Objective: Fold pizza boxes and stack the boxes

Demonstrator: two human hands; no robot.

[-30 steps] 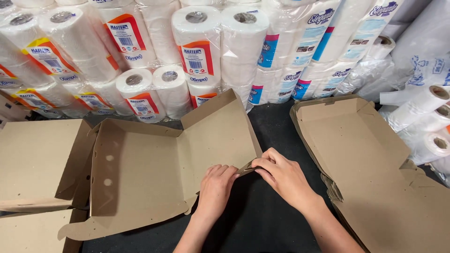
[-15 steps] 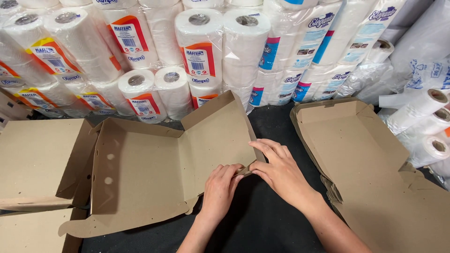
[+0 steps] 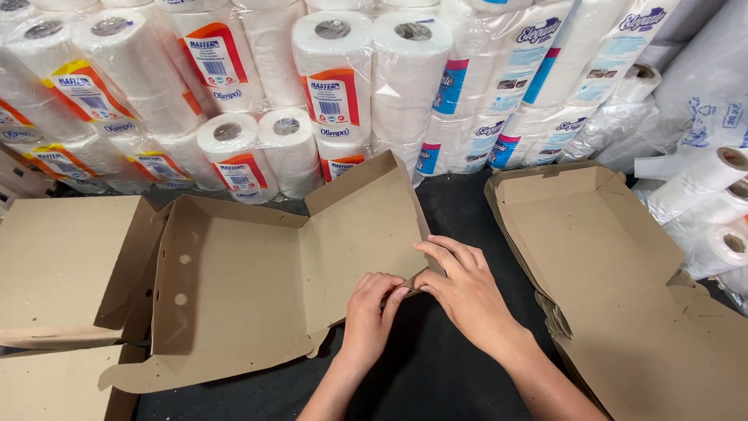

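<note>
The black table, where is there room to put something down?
Bare black table shows between the half-folded cardboard box and the stack of flat boxes, and near the wrists. It is crowded behind, where the paper rolls pile up.

Left hand [image 3: 372,312], right hand [image 3: 460,288] pinching (fingertips touching).

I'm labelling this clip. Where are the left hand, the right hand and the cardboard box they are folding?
left hand [image 3: 372,310], head view, back of the hand.
right hand [image 3: 461,287], head view, back of the hand.
cardboard box [image 3: 241,281], head view, bare inner panel.
</note>
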